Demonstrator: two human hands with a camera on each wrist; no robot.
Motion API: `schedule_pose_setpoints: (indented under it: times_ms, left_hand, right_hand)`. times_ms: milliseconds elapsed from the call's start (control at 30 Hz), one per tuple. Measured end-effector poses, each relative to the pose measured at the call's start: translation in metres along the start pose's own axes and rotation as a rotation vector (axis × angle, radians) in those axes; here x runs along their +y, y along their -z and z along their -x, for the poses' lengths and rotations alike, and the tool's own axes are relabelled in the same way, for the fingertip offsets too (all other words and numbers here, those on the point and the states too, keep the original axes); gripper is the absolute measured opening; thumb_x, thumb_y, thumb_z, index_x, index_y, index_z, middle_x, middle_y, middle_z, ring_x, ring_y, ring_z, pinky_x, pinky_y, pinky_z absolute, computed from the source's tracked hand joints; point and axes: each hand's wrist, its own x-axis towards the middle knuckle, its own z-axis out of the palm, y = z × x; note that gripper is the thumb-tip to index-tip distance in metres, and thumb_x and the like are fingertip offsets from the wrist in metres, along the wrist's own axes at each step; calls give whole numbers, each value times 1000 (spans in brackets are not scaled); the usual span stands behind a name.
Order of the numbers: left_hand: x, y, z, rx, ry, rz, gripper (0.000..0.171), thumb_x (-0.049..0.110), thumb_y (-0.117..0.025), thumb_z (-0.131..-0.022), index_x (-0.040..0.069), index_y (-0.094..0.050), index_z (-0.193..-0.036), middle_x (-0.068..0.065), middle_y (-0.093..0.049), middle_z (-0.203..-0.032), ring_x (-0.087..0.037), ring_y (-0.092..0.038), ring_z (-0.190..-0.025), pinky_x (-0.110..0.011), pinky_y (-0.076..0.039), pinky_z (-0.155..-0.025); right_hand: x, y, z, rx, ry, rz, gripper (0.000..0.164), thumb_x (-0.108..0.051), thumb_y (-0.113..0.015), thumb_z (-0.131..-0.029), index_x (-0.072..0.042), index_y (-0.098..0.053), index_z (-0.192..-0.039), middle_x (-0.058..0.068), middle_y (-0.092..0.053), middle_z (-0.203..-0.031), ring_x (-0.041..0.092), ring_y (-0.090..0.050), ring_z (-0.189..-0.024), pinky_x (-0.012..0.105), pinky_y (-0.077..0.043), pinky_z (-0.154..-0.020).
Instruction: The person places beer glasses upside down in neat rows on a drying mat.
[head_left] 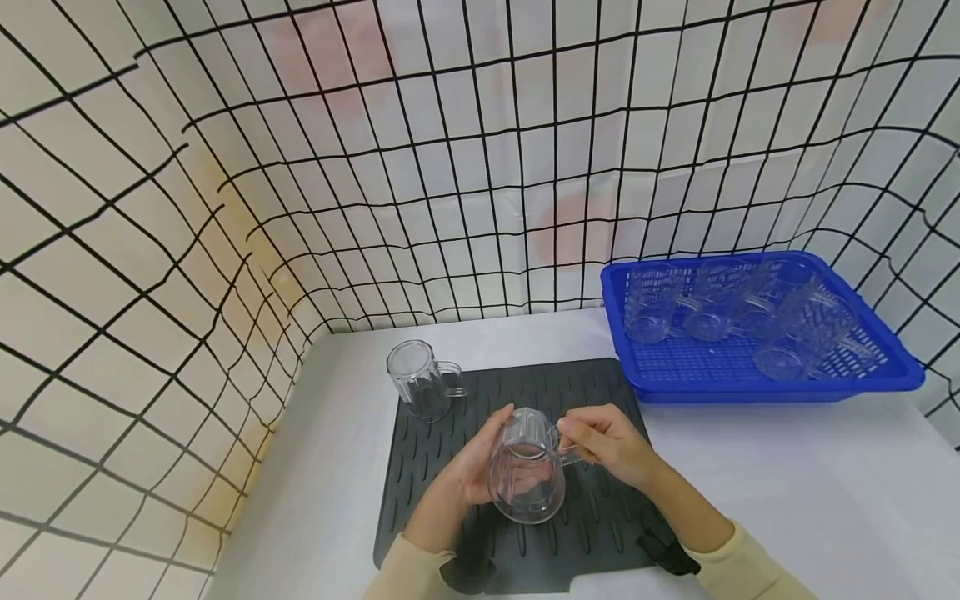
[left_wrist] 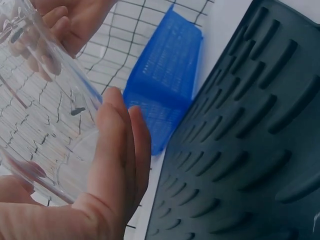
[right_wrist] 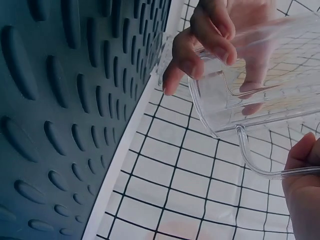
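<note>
Between both hands, a clear glass mug (head_left: pixel 527 498) is held tilted over a dark ribbed drying mat (head_left: pixel 420 492). My left hand (head_left: pixel 471 468) wraps the mug's side, its fingers curved around the glass in the left wrist view. On the other side, my right hand (head_left: pixel 611 443) pinches the mug's handle (right_wrist: pixel 255 167). Through the clear wall, part of the left hand shows. A second glass mug (head_left: pixel 424 385) stands upright at the mat's back left corner, its handle to the right.
A blue plastic basket (head_left: pixel 637 385) at the back right holds several clear glass mugs (head_left: pixel 708 312). Black wire grid panels (head_left: pixel 480 208) rise behind and beside the white table (head_left: pixel 292 475). A dark strap (head_left: pixel 667 552) lies by the right sleeve.
</note>
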Motion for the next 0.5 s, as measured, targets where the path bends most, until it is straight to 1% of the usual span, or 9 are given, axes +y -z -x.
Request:
schedule_pose_setpoints:
  times_ms: [133, 200, 233, 300, 367, 433, 500]
  left_hand:
    - [-1, 1, -1, -14, -6, 29, 89, 67, -34, -93, -11, -42, -136, -17, -64, -105, -17, -68, -90, -23, -55, -74]
    - [-1, 2, -2, -12, -17, 30, 87, 66, -34, -94, -10, -41, -137, -17, -64, -104, -17, -68, -88, -23, -56, -72]
    - [0, 3, -2, -10, -24, 27, 87, 65, -33, -94, -10, -41, -137, -17, -65, -103, -17, -69, -87, -23, -56, -71]
    - [1, 4, -1, -5, -40, 20, 84, 64, -32, -95, -9, -41, -137, -16, -64, -102, -17, -69, -85, -23, -56, -69]
    - [2, 5, 1, 0, -76, 21, 79, 62, -32, -97, -6, -43, -137, -14, -64, -102, -18, -68, -86, -24, -57, -70]
    - [3, 5, 2, -6, -129, 28, 70, 57, -31, -99, -2, -49, -131, -12, -64, -101, -19, -68, -87, -27, -57, -73]
    - [5, 4, 4, -16, -186, 47, 61, 54, -30, -99, 3, -54, -122, -9, -65, -100, -19, -67, -88, -30, -56, -76]
  right_hand:
    - [-1, -1, -1, -28, 4, -15, 31, 14, -39, -97, 1, -59, -78, 8, -36, -51, 20, -31, -39, 26, -30, -34]
    - [-3, -1, -2, -32, 9, -12, 29, 13, -40, -97, 2, -60, -79, 9, -40, -53, 21, -35, -42, 27, -35, -37]
    - [-4, -2, -3, -24, 9, 2, 27, 12, -42, -97, 2, -61, -80, 11, -43, -56, 21, -39, -45, 27, -39, -40]
    - [-6, -2, -4, 2, 22, 45, 25, 11, -43, -97, 4, -63, -84, 12, -52, -65, 22, -48, -54, 28, -47, -49]
    - [-9, -2, -5, 41, 18, 86, 23, 8, -46, -97, 2, -65, -88, 10, -60, -77, 20, -56, -68, 28, -52, -62]
    - [-13, -1, -7, 87, 12, 116, 21, 6, -47, -97, 0, -67, -94, 7, -64, -89, 18, -60, -83, 28, -53, -74]
    - [-15, 0, -8, 133, 19, 128, 22, 6, -47, -97, -2, -68, -98, 2, -66, -96, 15, -61, -91, 27, -52, -80]
